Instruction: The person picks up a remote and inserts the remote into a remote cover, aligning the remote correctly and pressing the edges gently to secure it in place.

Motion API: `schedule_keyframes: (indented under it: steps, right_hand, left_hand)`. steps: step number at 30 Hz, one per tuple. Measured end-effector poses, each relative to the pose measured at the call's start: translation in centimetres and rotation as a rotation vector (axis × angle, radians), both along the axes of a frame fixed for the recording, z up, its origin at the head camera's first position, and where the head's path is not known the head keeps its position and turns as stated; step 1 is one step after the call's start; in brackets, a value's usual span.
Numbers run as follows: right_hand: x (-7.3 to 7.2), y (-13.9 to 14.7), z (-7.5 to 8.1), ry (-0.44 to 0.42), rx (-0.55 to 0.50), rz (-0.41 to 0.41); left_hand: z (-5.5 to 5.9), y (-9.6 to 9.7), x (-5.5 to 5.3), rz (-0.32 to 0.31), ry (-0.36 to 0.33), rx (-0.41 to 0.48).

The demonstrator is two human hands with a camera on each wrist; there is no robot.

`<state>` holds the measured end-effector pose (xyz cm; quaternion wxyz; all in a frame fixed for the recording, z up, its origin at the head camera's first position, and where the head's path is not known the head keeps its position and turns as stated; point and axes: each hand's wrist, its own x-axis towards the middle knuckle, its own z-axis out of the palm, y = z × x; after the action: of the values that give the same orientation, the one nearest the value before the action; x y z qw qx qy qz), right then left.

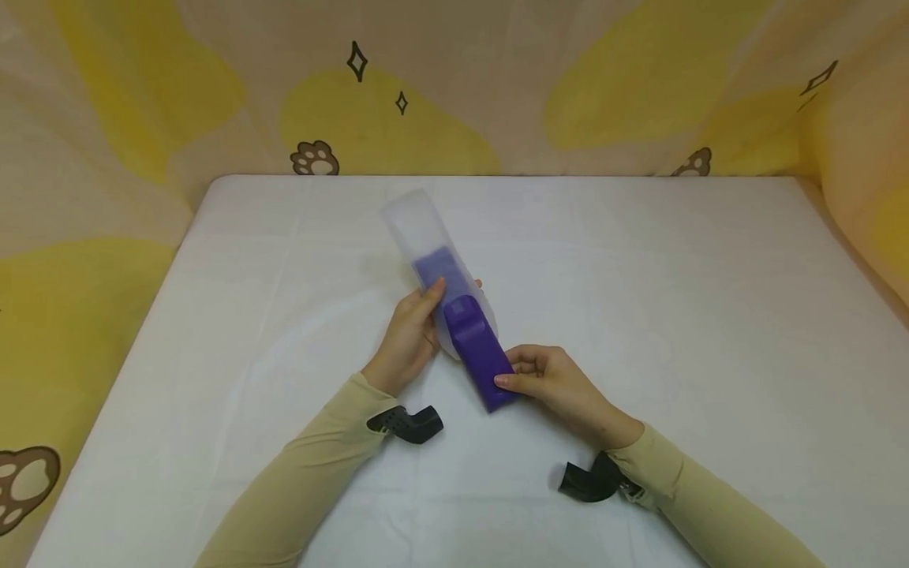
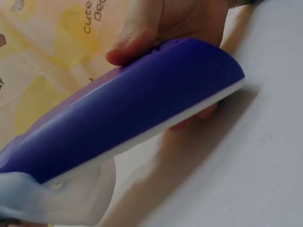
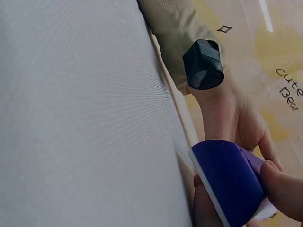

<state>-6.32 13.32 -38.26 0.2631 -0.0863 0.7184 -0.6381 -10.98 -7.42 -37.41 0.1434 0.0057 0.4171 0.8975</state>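
A flat tool with a purple handle [image 1: 480,355] lies slantwise between both hands, over the middle of the table. Its flat bluish head [image 1: 439,267] shows through a long translucent case [image 1: 414,221]. I cannot tell the tool's exact kind. My left hand [image 1: 408,338] grips the case near the handle's upper end, thumb on top. My right hand [image 1: 557,385] pinches the handle's lower end between thumb and fingers. In the left wrist view, the handle [image 2: 137,104] has a white underside, and right-hand fingers show beneath it. The right wrist view shows the handle's rounded end [image 3: 229,182].
A white cloth-covered table [image 1: 675,276] lies under the hands. Behind it hangs a yellow patterned curtain [image 1: 426,134]. Black wrist camera mounts [image 1: 415,424] stick out from both sleeves.
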Motion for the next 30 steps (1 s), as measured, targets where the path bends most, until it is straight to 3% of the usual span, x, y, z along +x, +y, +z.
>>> schedule_keyframes:
  steps: [5,12,30]
  right_hand:
    - [0.03,0.11,-0.12,0.016,-0.011,-0.001]
    - [0.01,0.21,-0.20,0.005,-0.043,-0.005]
    - [0.04,0.05,-0.07,-0.023,-0.096,-0.022]
  left_hand:
    - [-0.10,0.22,0.12,-0.002,0.007,-0.032]
    - [-0.04,0.22,0.30,-0.029,0.042,-0.163]
    - [0.02,0.30,0.38,-0.028,0.039,-0.119]
